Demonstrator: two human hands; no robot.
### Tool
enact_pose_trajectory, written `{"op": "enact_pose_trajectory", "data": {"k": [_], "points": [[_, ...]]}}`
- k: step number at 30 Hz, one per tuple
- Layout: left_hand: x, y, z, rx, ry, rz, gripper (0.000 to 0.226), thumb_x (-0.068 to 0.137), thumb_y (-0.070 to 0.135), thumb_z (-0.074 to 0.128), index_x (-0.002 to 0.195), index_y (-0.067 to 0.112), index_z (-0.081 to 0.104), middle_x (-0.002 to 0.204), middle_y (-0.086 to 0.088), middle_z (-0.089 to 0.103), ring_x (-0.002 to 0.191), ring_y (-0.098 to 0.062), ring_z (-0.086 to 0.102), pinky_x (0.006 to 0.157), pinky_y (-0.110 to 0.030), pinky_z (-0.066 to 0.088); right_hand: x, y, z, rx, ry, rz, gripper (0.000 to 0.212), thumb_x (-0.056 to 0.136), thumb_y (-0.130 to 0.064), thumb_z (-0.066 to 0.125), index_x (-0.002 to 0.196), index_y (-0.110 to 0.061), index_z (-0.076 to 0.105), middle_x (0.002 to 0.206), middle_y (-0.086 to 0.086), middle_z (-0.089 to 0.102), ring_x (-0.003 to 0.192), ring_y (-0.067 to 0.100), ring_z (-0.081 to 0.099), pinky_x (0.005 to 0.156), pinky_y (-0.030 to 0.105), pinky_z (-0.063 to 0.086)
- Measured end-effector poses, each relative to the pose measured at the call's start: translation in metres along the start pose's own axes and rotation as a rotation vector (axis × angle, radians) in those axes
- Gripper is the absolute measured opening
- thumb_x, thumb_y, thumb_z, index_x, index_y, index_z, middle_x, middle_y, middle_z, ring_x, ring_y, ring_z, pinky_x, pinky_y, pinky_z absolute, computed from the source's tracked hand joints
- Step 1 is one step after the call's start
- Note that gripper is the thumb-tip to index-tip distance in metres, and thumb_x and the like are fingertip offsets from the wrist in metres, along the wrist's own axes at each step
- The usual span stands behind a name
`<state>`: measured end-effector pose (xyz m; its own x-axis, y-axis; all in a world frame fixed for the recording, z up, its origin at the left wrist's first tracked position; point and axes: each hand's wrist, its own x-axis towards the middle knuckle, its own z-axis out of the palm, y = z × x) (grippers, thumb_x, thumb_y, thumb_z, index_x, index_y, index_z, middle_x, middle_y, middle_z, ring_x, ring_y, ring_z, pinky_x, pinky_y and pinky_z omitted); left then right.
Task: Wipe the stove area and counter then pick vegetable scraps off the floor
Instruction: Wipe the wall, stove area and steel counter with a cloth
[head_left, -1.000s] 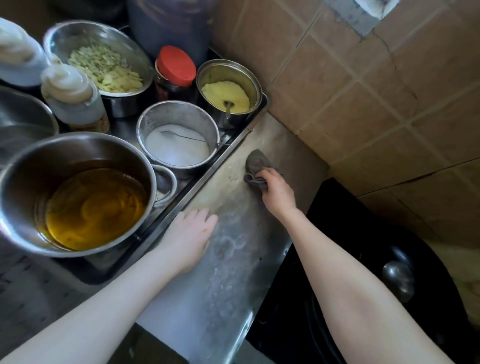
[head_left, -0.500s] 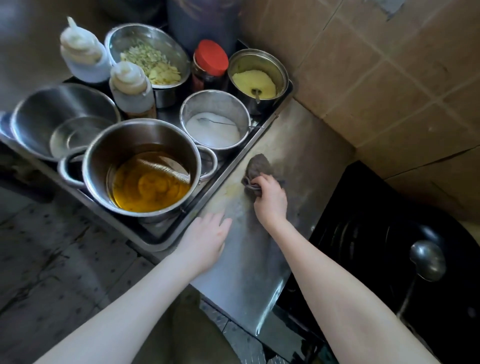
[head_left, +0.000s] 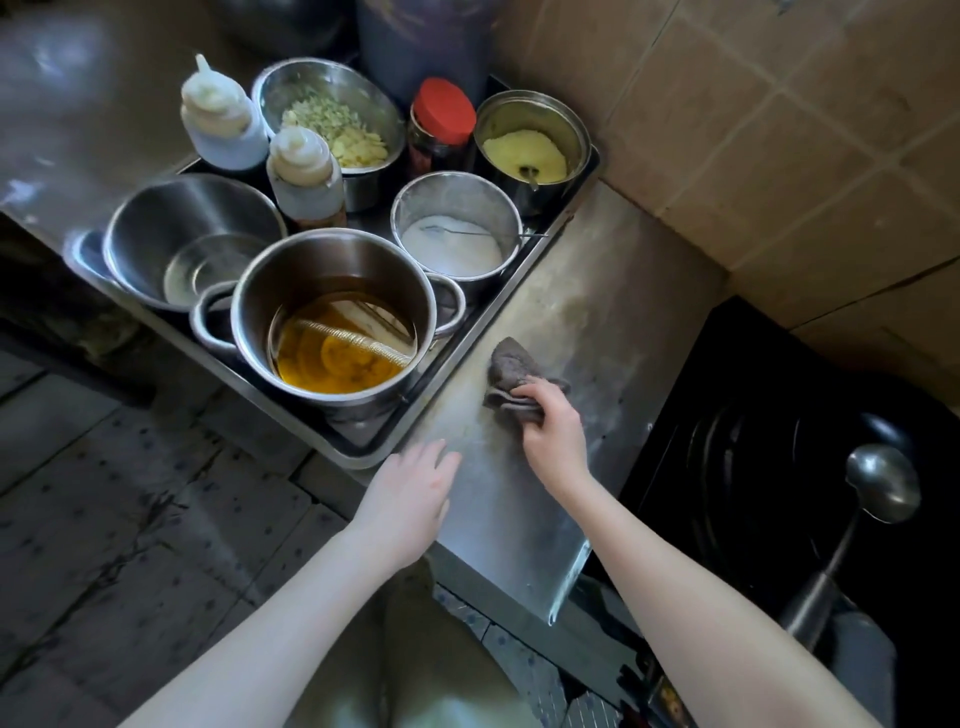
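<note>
Tan wall tiles (head_left: 779, 130) back a narrow steel counter (head_left: 597, 291) that runs from the far wall toward the person. On this counter, near its left side, lies a crumpled grey cloth (head_left: 511, 371). The right hand (head_left: 553, 431) grips the cloth's near end, fingers curled over it and knuckles up, pressing it to the steel. The left hand (head_left: 410, 499) lies flat at the counter's near left corner, fingers straight and together, holding nothing.

Just left of the counter sits a metal tray (head_left: 363, 441) crowded with kitchenware. Nearest is a two-handled pot (head_left: 332, 312) part filled with amber oil. Beyond it, beside the counter edge, stands a steel pot of white powder (head_left: 457, 228) with a spoon in it. In the far right corner of the tray is a pot of yellow powder (head_left: 524, 150), and left of that a jar with a red lid (head_left: 441, 119). A bowl of chopped vegetables (head_left: 332, 119) sits further left, with two squeeze bottles (head_left: 223, 119) beside it. An empty steel bowl (head_left: 187, 234) fills the tray's left end.

To the right of the counter is a black wok (head_left: 753, 441), with a steel ladle (head_left: 883, 483) resting in it, handle pointing near. Dark, stained floor tiles (head_left: 130, 519) show at the lower left.
</note>
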<state>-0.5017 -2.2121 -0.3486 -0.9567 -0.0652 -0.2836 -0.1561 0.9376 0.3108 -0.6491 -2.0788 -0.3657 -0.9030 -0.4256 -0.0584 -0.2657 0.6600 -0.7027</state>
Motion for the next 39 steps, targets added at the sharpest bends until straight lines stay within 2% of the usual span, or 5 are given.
{"op": "enact_pose_trajectory", "data": {"k": [7,15,22,33,39], "points": [[-0.016,0.000,-0.003,0.012,0.049,0.028,0.041,0.096,0.021,0.042,0.137,0.019,0.037,0.148,-0.003,0.035,0.131,-0.021,0.038,0.101,-0.030,0.039,0.011,-0.016,0.005,0.177,0.065,0.170,0.038,0.077,0.004,0.048,0.096,-0.021,0.069,0.097,-0.005,0.069,0.093,0.016,0.062,0.081,0.024,0.048],[-0.026,-0.006,-0.005,0.041,0.028,0.023,0.039,0.095,0.019,0.043,0.134,0.017,0.042,0.144,-0.006,0.039,0.127,-0.024,0.042,0.097,-0.034,0.041,0.014,-0.029,0.032,-0.087,-0.223,-0.022,0.037,0.078,0.007,0.052,0.104,-0.017,0.065,0.127,0.003,0.061,0.139,0.029,0.032,0.112,0.050,0.016],[-0.031,-0.001,-0.001,0.049,0.029,0.035,0.037,0.096,0.021,0.041,0.132,0.019,0.043,0.147,-0.005,0.037,0.130,-0.023,0.040,0.099,-0.032,0.038,-0.030,0.004,0.012,-0.354,-0.317,-0.280,0.032,0.080,0.006,0.058,0.103,-0.016,0.064,0.134,0.000,0.055,0.138,0.025,0.035,0.108,0.048,0.031],[-0.027,-0.009,-0.006,0.030,0.045,0.064,0.038,0.097,0.020,0.044,0.135,0.019,0.044,0.148,-0.005,0.038,0.132,-0.021,0.039,0.103,-0.031,0.038,-0.003,0.011,-0.010,-0.031,0.328,0.541,0.040,0.077,0.002,0.046,0.100,-0.026,0.064,0.113,0.001,0.064,0.101,0.028,0.060,0.077,0.025,0.041],[-0.026,-0.013,-0.006,0.048,0.032,0.050,0.034,0.096,0.020,0.046,0.130,0.018,0.047,0.146,-0.005,0.040,0.127,-0.021,0.045,0.099,-0.031,0.043,0.021,-0.013,0.012,-0.093,0.119,0.333,0.043,0.078,0.005,0.049,0.103,-0.024,0.068,0.138,-0.002,0.053,0.137,0.024,0.035,0.111,0.044,0.030]]}}
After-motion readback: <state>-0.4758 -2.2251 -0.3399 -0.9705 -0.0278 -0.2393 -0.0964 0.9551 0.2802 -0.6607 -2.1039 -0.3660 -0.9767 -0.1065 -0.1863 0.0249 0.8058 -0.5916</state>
